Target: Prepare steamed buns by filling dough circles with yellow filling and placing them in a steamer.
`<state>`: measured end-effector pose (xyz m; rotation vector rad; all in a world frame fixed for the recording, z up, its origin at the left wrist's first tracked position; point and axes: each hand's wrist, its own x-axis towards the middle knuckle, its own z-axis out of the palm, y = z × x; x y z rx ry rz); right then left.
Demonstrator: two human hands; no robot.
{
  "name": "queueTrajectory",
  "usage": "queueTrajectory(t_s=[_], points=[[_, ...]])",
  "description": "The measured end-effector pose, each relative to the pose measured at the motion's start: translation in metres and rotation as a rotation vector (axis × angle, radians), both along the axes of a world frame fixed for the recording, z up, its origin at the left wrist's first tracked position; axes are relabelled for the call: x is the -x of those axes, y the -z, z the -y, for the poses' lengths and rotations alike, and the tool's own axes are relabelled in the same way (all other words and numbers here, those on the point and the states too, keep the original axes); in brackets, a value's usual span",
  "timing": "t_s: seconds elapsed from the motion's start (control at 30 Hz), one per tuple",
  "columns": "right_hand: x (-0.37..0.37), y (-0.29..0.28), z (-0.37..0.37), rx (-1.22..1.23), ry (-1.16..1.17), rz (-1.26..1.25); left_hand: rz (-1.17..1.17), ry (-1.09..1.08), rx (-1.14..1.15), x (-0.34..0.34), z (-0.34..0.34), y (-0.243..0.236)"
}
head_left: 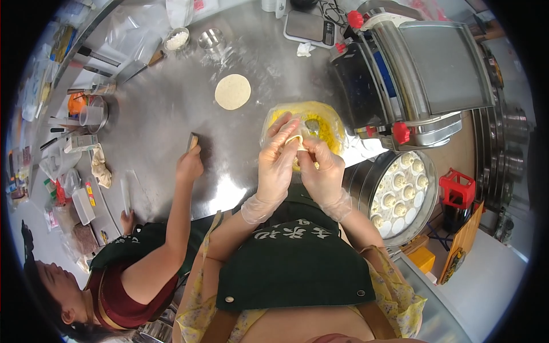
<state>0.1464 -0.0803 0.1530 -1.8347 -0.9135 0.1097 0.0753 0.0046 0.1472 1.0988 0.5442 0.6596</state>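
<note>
Both my hands wear clear plastic gloves and meet just in front of my apron. My left hand cups a small pale dough wrapper, its fingers closed round the side. My right hand pinches the wrapper's edge. Most of the wrapper is hidden by the fingers, so what lies inside it cannot be made out. Just beyond my hands sits a bowl of yellow filling, lined with clear plastic, with a greyish tool head in it. A flat round dough sheet lies farther back on the metal table.
At my right stands a round steamer with several pleated buns on paper rounds. Behind it is a dough-rolling machine with red knobs. A kitchen scale is at the back. On the left, a co-worker's hand holds a scraper.
</note>
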Motion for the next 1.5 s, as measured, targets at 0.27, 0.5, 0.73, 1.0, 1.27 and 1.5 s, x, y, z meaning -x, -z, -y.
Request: queueTrajectory(t_s=[0.27, 0.5, 0.73, 1.0, 1.27, 1.5], points=[[-0.009, -0.003, 0.005, 0.017, -0.087, -0.024, -0.029, 0.089, -0.064, 0.005, -0.012, -0.013], [-0.006, -0.02, 0.002, 0.019, -0.089, -0.011, -0.23, 0.13, -0.6, 0.007, -0.019, -0.024], [-0.005, -0.033, 0.015, -0.071, -0.081, -0.689, 0.357, 0.032, 0.495, -0.007, 0.003, 0.01], [-0.03, -0.035, 0.038, -0.084, -0.164, 0.119, 0.302, 0.145, 0.545, -0.013, 0.013, 0.002], [-0.076, -0.063, 0.068, 0.064, -0.585, 0.658, -0.219, 0.789, 0.358, -0.027, -0.014, -0.036], [-0.101, -0.086, 0.072, -0.059, -0.875, 0.718, -0.185, 1.493, 0.331, -0.057, -0.031, -0.058]])
